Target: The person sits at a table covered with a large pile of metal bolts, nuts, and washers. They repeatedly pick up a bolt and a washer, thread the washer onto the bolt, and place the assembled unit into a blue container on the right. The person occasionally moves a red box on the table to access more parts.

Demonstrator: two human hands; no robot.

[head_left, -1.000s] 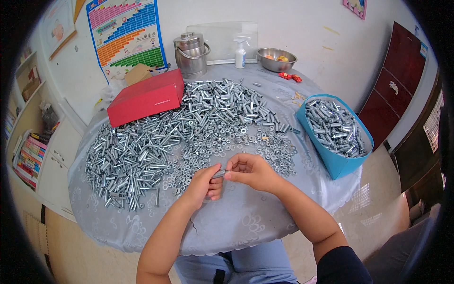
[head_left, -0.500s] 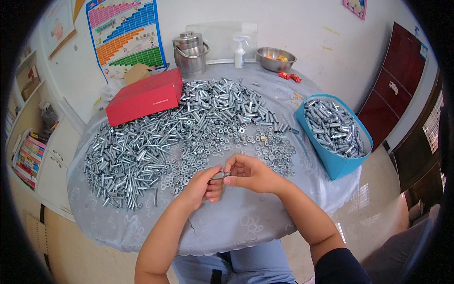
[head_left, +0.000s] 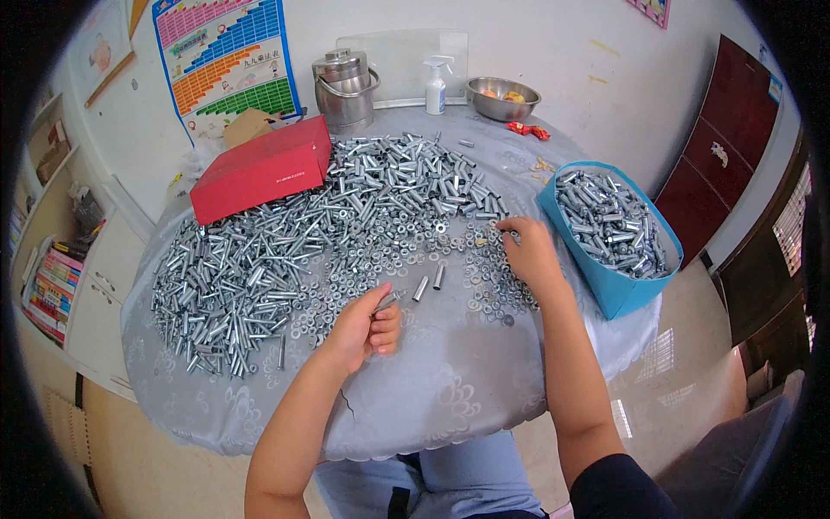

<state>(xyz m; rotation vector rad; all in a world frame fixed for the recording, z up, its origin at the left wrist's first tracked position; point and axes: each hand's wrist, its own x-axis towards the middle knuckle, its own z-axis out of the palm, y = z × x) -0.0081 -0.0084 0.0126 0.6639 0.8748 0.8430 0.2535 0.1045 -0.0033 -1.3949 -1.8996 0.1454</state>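
My left hand (head_left: 359,329) is closed round an expansion bolt (head_left: 389,300), a bolt in a metal sleeve whose tip points up and right. Just past it, two loose metal sleeves (head_left: 421,288) lie on the cloth. At the right my right hand (head_left: 532,255) reaches into a spread of small nuts and washers (head_left: 493,281). Its fingers are bent, with the tips down at the spread's far edge; what they pinch, if anything, is hidden. Long bolts (head_left: 229,303) are heaped to the left, and short metal sleeves (head_left: 406,177) at the back.
A blue fabric bin (head_left: 614,298) full of bolts in sleeves stands at the right. The red box (head_left: 259,177) rests at the back left edge of the heap. Along the wall stand a steel pot (head_left: 344,91), a spray bottle (head_left: 435,86) and a metal bowl (head_left: 503,108).
My right hand has left the expansion bolt and moved right and away to the nuts and washers. The left keeps its hold. Two loose sleeves now show where the right hand was.
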